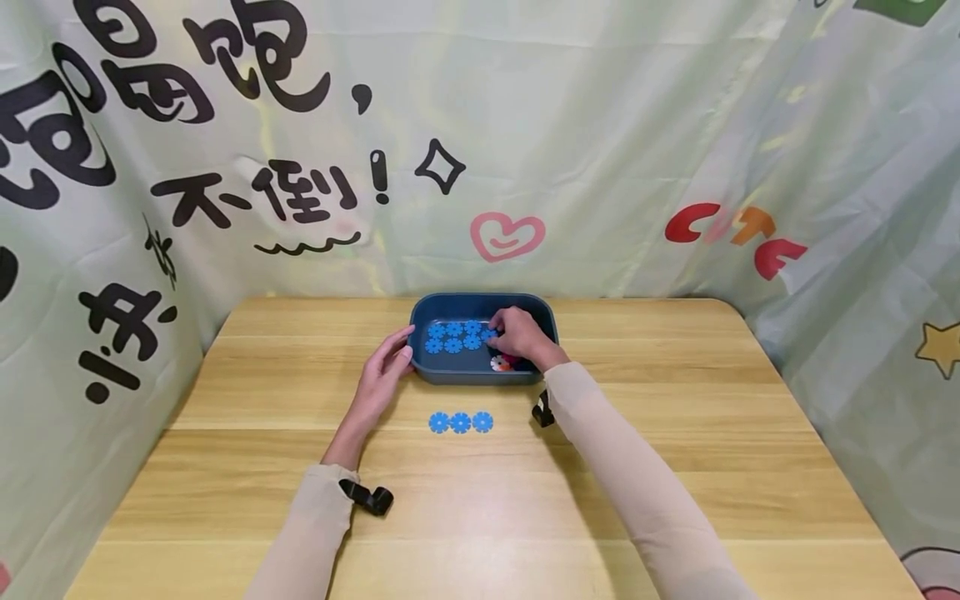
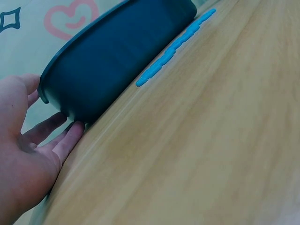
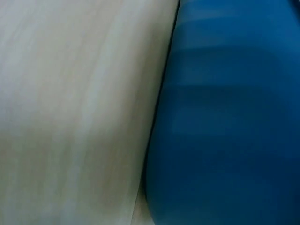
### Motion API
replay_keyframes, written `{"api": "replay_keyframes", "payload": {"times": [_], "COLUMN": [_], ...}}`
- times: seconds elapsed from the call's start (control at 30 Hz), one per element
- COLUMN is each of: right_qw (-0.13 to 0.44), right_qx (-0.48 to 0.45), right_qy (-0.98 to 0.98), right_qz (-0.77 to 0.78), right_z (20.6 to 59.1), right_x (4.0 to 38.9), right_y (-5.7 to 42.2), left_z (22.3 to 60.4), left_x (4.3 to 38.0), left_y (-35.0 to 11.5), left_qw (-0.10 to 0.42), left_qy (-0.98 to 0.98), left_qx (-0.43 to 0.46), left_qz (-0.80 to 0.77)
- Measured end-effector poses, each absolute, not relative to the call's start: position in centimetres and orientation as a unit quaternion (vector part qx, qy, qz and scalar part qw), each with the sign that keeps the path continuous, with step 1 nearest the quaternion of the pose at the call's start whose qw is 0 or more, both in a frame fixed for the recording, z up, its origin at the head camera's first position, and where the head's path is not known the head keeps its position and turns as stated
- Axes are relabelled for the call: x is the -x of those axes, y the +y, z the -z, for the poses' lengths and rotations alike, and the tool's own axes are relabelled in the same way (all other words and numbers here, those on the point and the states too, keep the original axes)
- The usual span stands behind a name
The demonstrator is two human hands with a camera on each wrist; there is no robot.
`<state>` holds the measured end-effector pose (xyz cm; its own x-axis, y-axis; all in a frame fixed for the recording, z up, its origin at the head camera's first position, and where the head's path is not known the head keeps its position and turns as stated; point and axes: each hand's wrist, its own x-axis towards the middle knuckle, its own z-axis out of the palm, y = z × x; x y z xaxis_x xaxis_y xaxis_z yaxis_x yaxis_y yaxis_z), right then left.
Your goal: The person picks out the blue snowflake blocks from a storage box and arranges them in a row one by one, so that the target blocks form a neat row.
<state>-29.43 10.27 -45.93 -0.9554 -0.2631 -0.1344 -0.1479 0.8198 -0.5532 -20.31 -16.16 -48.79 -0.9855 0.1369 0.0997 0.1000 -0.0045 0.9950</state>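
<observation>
We've got a smooth, round-cornered blue bin (image 1: 472, 377): left hand (image 1: 381, 371) touching its end, fingers loosely apart; right hand (image 1: 521, 335) pinching a notched disc (image 1: 487, 334) inside, next to more blue discs (image 1: 453, 345). Three discs (image 1: 461, 422) lie in a row on the wood-grain table (image 1: 675, 417) out front, wrinkly printed cloth (image 1: 600, 125) behind.

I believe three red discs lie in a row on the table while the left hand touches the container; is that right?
The colour is wrong: the three discs in a row on the table are blue, as the head view shows; the left hand touches the container.
</observation>
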Motion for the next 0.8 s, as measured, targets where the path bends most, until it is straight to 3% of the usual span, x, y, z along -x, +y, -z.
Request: {"api": "replay_keyframes", "payload": {"times": [0.33,0.67,0.8], "right_qw": [0.097,0.149,0.141], "right_qx": [0.111,0.115,0.117], "right_qy": [0.946,0.944,0.941], "right_qz": [0.288,0.271,0.285], "right_z": [46.0,45.3,45.3], "right_x": [29.5,29.9,29.6], "right_y": [10.5,10.6,10.7], "left_z": [50.2,51.7,51.7], "left_x": [21.0,21.7,21.7], "left_y": [-16.4,-16.5,-16.5], "left_qw": [0.013,-0.006,-0.008], "left_qy": [0.704,0.708,0.708], "left_qx": [-0.084,-0.094,-0.094], "left_qz": [-0.705,-0.700,-0.700]}}
